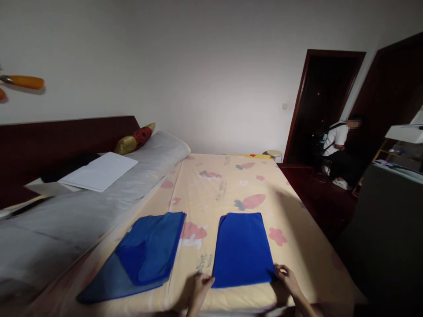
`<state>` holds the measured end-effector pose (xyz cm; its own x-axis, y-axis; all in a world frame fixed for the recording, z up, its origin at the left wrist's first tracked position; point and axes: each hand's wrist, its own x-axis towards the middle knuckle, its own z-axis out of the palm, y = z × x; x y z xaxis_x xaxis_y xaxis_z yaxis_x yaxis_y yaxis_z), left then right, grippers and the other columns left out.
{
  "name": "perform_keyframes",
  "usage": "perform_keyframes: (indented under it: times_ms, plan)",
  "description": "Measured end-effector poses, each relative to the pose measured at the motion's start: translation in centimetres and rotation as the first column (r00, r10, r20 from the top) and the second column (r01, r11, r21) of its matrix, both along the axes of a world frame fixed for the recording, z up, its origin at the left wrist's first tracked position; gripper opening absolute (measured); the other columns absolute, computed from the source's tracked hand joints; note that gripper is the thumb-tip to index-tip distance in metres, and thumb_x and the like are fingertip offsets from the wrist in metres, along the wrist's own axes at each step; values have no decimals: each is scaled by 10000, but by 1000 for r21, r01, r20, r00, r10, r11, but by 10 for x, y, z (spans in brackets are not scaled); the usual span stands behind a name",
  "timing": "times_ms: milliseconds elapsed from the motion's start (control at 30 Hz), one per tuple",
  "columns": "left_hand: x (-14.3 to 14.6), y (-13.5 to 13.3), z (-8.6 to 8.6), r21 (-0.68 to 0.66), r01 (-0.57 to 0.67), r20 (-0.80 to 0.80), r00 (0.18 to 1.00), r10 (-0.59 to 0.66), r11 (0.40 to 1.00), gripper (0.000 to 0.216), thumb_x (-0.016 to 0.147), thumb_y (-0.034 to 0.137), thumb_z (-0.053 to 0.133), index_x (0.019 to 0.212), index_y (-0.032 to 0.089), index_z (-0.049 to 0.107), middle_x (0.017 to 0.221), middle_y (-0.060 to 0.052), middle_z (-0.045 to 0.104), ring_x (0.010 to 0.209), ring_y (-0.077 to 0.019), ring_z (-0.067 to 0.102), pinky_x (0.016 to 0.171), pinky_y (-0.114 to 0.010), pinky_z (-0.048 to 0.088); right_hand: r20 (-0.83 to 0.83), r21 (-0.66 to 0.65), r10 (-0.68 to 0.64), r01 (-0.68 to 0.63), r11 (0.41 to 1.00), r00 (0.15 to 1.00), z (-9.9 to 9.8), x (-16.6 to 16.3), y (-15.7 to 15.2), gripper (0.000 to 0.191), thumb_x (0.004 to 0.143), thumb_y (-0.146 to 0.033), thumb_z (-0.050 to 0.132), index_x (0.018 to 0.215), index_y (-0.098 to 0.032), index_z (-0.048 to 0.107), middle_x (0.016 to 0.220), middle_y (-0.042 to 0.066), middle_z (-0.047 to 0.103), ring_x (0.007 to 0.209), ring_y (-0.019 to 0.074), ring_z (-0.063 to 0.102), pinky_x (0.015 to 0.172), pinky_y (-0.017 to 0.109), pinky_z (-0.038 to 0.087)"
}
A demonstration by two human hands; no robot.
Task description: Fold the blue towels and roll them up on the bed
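A folded bright blue cloth (243,248) lies flat on the bed in front of me, a rough rectangle. My left hand (202,285) pinches its near left corner between thumb and fingers. At the near right corner, my right hand (287,277) has its fingers closed on the cloth's edge. To the left lies a second blue cloth (155,246), loosely folded in layers, with a darker blue patch and a thin, see-through corner spread toward me. Neither hand touches that one.
The bed has a cream sheet (224,189) with carrot and flower prints. Grey bedding (132,198) runs along the left, bearing a white board (101,171) and a red-gold pillow (135,138). A person (335,141) with a backpack sits near the doorway. A dark cabinet (380,211) stands at right.
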<state>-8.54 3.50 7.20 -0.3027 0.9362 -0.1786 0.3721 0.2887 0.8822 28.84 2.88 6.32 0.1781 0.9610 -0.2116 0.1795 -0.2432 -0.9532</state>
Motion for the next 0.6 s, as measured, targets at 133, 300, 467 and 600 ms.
perform_keyframes:
  times_ms: [133, 300, 467, 600]
  plan:
    - [6, 13, -10, 54, 14, 91, 996, -19, 998, 442, 385, 598, 724, 586, 224, 603, 654, -25, 684, 758, -262, 693, 713, -351, 555, 149, -41, -29, 35, 999, 988, -16, 3, 11, 291, 488, -505, 604, 575, -227, 593, 609, 38, 672, 675, 233, 638, 658, 320, 464]
    - [2, 14, -19, 92, 30, 154, 987, -44, 995, 450, 422, 605, 710, 636, 235, 567, 667, -9, 661, 726, -248, 690, 674, -359, 561, 239, 8, -40, 39, 999, 970, -26, 5, 1, 207, 522, -437, 567, 598, -244, 576, 595, 16, 677, 617, 214, 638, 608, 297, 449]
    - [-7, -7, -31, 85, 38, 167, 985, -52, 996, 442, 406, 602, 730, 605, 252, 547, 656, -8, 639, 731, -273, 702, 686, -382, 575, 257, 74, -98, 81, 994, 961, -29, -3, -21, 289, 633, -536, 530, 681, -253, 558, 658, 24, 700, 657, 228, 665, 625, 305, 474]
    - [-9, -22, -37, 85, 54, 166, 984, -67, 995, 399, 436, 601, 726, 601, 282, 554, 685, -6, 650, 780, -278, 710, 720, -374, 588, 263, 117, -184, 158, 980, 947, -28, -10, -32, 413, 641, -651, 522, 700, -247, 577, 713, 59, 710, 719, 263, 677, 643, 325, 502]
